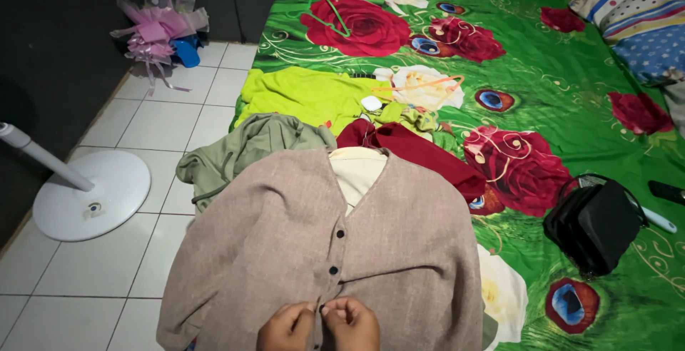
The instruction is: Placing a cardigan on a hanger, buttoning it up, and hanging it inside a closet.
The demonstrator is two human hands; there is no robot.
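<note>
Right at the near edge, the left hand (289, 327) and right hand (351, 324) pinch the button placket of the taupe cardigan (285, 251), side by side. Its placket runs near-to-far, dark buttons (341, 234) lying just beyond both hands on the bed.

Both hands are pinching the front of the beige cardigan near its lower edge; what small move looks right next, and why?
Probably push the lowest button through its hole. The left hand and right hand meet at the placket of the beige cardigan, and the dark buttons above already sit along the closed front, so the bottom seems the only part left.
</note>
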